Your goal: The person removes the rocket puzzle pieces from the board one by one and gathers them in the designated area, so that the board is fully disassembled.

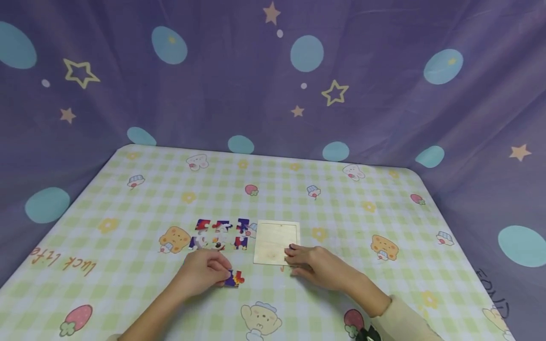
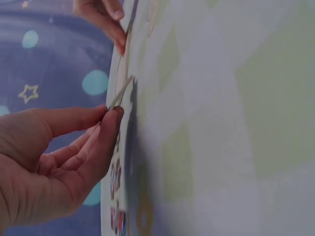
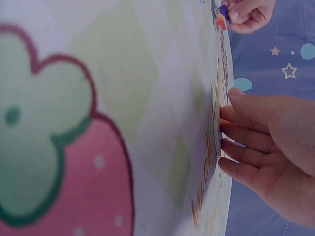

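Between thumb and fingers my left hand (image 1: 201, 271) pinches a jigsaw puzzle piece (image 1: 232, 278), purple with red and yellow. The left wrist view shows that piece (image 2: 123, 91) edge-on, tilted just above the tablecloth. A square, pale wooden puzzle tray (image 1: 272, 240) with a raised rim lies flat to the right of it. My right hand (image 1: 321, 266) rests its fingertips on the tray's lower right edge, fingers extended, as the right wrist view also shows. Beyond my left hand, several loose puzzle pieces (image 1: 241, 242) lie in rows; the hand partly hides this area.
A checked green-and-white tablecloth (image 1: 332, 298) with printed cartoons covers the table. Behind it and at its sides hangs a purple curtain (image 1: 239, 85) with stars and dots. A small black object (image 1: 368, 333) shows by the right sleeve.
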`<state>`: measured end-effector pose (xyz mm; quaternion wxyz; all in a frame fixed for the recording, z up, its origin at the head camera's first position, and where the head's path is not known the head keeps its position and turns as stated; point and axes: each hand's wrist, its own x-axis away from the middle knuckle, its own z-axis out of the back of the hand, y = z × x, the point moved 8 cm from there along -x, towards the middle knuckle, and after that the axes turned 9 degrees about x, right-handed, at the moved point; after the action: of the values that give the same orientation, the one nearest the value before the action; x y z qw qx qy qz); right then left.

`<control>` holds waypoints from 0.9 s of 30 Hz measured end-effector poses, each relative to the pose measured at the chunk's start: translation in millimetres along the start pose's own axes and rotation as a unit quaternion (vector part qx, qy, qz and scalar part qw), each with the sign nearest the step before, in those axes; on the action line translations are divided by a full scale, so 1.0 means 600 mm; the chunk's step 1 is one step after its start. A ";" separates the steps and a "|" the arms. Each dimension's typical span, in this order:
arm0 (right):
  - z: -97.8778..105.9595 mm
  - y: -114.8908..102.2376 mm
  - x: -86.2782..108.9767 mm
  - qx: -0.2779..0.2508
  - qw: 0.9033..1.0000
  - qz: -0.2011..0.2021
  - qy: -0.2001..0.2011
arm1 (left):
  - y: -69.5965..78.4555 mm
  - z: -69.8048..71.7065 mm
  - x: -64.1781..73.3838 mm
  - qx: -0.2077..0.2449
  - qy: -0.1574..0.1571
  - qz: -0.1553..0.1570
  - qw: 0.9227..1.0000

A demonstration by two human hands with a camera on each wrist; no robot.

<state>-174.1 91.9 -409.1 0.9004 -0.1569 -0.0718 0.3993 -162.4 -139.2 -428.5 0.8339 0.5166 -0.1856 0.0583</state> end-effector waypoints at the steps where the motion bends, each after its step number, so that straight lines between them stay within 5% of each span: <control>1: 0.000 0.000 0.000 0.001 1.000 0.000 0.000 | -0.001 0.006 0.003 0.001 -0.005 -0.003 1.000; 6: 0.000 0.000 -0.001 0.005 1.000 0.001 0.000 | -0.010 0.033 0.013 -0.001 -0.009 -0.005 1.000; 12: 0.000 -0.002 -0.001 0.008 1.000 0.004 0.000 | -0.006 0.058 0.014 -0.060 0.037 -0.030 0.997; 27: -0.003 -0.001 -0.002 0.010 1.000 0.007 0.001 | 0.015 0.077 -0.017 -0.133 0.071 -0.084 0.985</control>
<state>-174.1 90.6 -410.4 0.8991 -0.1489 -0.0663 0.4062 -186.0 -175.0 -406.0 0.9082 0.4091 -0.0885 -0.0005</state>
